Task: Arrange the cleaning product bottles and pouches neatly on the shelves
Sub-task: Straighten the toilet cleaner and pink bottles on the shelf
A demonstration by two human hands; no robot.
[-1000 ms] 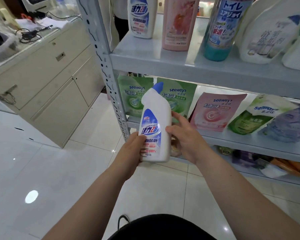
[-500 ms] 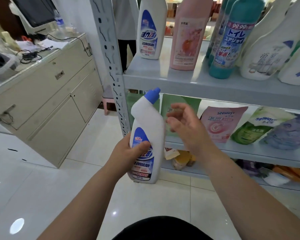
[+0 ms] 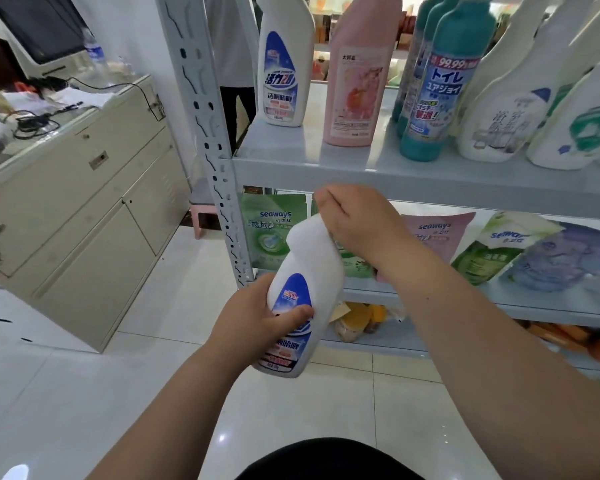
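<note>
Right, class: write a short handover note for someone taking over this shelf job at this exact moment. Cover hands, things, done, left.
Left hand: grips the white bottle round its lower body, not on any shelf.
Right hand: closed over the bottle's top; the cap is hidden.
Top shelf: a matching white bottle, pink bottle, teal bottles and white spray bottles stand upright.
Middle shelf: pouches lean in a row.
Left: set the held bottle down, probably beside its match; the right-hand pouches look slumped and may need straightening.
</note>
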